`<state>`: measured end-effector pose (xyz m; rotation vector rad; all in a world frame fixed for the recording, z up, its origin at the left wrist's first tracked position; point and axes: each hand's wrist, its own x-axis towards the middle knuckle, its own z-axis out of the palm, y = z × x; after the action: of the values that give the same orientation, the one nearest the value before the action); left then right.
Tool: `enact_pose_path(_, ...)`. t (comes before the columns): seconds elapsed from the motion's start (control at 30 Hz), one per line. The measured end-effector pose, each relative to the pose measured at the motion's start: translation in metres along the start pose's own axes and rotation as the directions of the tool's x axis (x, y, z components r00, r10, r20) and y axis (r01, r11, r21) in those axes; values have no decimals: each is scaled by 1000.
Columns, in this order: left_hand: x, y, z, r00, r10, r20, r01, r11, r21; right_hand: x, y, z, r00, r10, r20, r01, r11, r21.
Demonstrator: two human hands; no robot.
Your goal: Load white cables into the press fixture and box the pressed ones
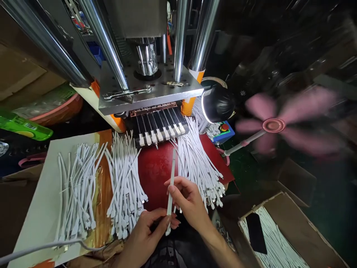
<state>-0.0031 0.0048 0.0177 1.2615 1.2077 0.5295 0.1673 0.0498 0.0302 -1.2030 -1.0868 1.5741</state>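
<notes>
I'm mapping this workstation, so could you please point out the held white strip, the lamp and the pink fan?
White strip (169, 204), head view: middle stretch.
Lamp (221, 104), head view: black housing.
Pink fan (274, 125), head view: round hub.

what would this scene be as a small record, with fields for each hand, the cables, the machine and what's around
left hand: left hand pinches the white cable near its lower end
right hand: right hand grips the same cable higher up
loose cables: left bundle, middle bundle, right bundle
machine: steel plate with a wrench on top; white cable ends in a row below
right side: lit lamp, blurred pink fan, cardboard box of white strands
left side: green bottle
</notes>
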Motion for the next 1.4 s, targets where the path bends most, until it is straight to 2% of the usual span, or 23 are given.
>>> enact_pose_path(0.07, 3, 5, -8, 999, 11, -36, -11, 1000, 1, 0, 3, 6, 999, -50, -20, 49, 998, -45)
enact_pose_path(0.13, 8, 15, -20, 987, 34, -154, -36, 999, -10, -1, 6, 10, 995, -104, 7, 104, 989, -109)
enact_pose_path(0.2, 16, 29, -33, 954, 82, -290, -88, 996, -9, -1, 9, 12, 987, -154, 47, 159, 972, -172)
enact_pose_path(0.27, 23, 44, -44, 924, 168, -342, -169, 985, 29, -2, 11, 13, 978, -193, 79, 206, 951, -229)
enact_pose_path(0.37, 31, 59, -54, 897, 298, -327, -277, 955, 109, 0, 11, 14, 966, -230, 118, 256, 913, -316)
enact_pose_path(0.43, 33, 63, -55, 890, 334, -311, -304, 942, 142, 2, 11, 13, 960, -245, 132, 277, 895, -350)
enact_pose_path(0.67, 35, 55, -60, 877, 349, -331, -332, 937, 109, 6, 19, 13, 955, -242, 168, 285, 907, -310)
enact_pose_path(0.8, 35, 56, -65, 871, 324, -370, -325, 944, 61, 4, 22, 14, 963, -202, 177, 252, 909, -333)
enact_pose_path(0.93, 33, 57, -65, 864, 345, -368, -338, 937, 86, 6, 24, 16, 964, -198, 175, 249, 905, -344)
enact_pose_path(1.03, 33, 59, -67, 836, 399, -377, -356, 917, 183, 5, 30, 19, 964, -189, 187, 247, 898, -364)
enact_pose_path(1.1, 38, 61, -74, 792, 435, -428, -351, 898, 264, 1, 33, 21, 966, -140, 215, 219, 887, -406)
enact_pose_path(1.17, 51, 62, -89, 730, 465, -502, -324, 881, 344, -3, 29, 21, 946, -33, 323, 180, 881, -437)
enact_pose_path(1.23, 75, 62, -109, 678, 507, -533, -301, 852, 428, 2, 12, 17, 877, 57, 478, 195, 866, -461)
enact_pose_path(1.3, 106, 60, -130, 653, 566, -503, -302, 804, 512, 22, -15, 10, 815, 69, 575, 272, 831, -485)
enact_pose_path(1.33, 124, 59, -140, 636, 590, -497, -301, 783, 544, 39, -31, 5, 810, 44, 584, 318, 804, -502)
enact_pose_path(1.4, 156, 58, -156, 609, 607, -511, -293, 770, 566, 82, -61, -1, 829, -22, 559, 374, 765, -524)
